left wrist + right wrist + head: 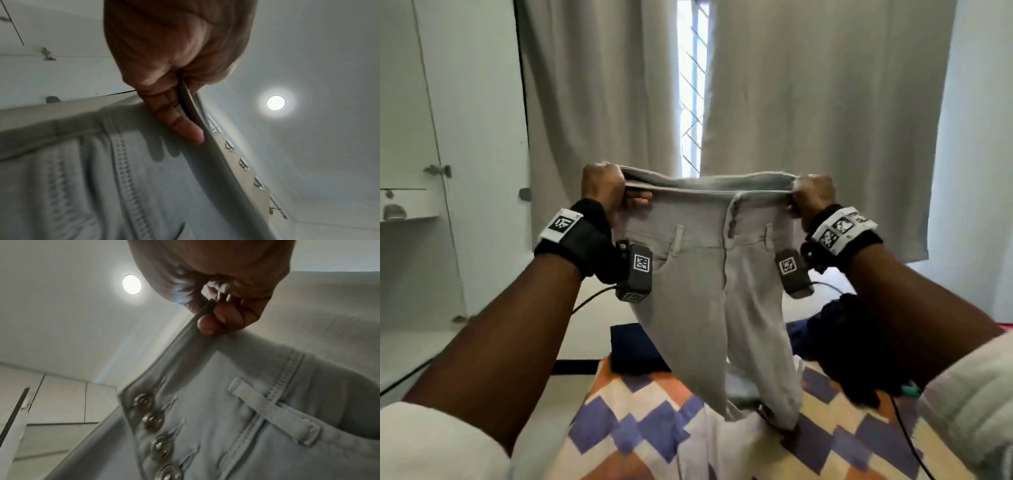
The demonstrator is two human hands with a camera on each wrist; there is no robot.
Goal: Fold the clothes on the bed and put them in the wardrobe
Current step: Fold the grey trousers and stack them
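Trousers (pixel 709 274) | waistband gripped by left hand (pixel 602 192), right hand (pixel 811 198)

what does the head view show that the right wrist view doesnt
Only the head view shows the left hand gripping the other end of the waistband, the patterned bedsheet, the curtains and the folded dark garment on the bed. Only the right wrist view shows the row of metal buttons on the fly and the ceiling light. Both show the right hand pinching the waistband of the light grey trousers.
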